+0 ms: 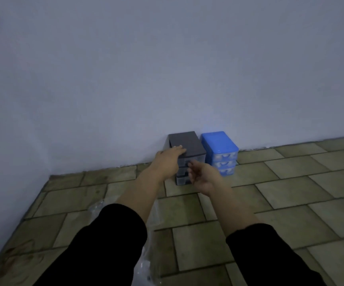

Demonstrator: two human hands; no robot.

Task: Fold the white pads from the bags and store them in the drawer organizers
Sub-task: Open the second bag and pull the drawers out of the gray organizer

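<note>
At the far left a pale wall (125,69) meets a tiled floor (290,193), the tiles greenish and stained near the corner. Low on the floor, between the two black sleeves (96,248), lies crumpled clear plastic (146,263), likely a bag; whether any pads are in it cannot be told.

The left hand (168,159) reaches forward, palm down, with its fingers (178,149) straight and close together, lying flat on the front left edge of the grey organizer's lid. It curls round nothing.

The grey organizer (187,144) stands on the floor against the wall, a dark lid over three clear drawers stacked one above another. Its drawers look shut, though the hands cover much of their fronts.

The right hand (201,175) hangs just in front of those drawers, palm turned leftward, fingers (191,165) loosely bent and slightly apart. Their tips are at the top drawer's front; whether they touch its handle cannot be told, since the picture is blurred there. No pad shows in either hand.

Just beside the grey organizer, to the right, stands the blue organizer (219,144), also three drawers high. White pads (224,156) show through its clear drawer fronts, well apart from both hands.
</note>
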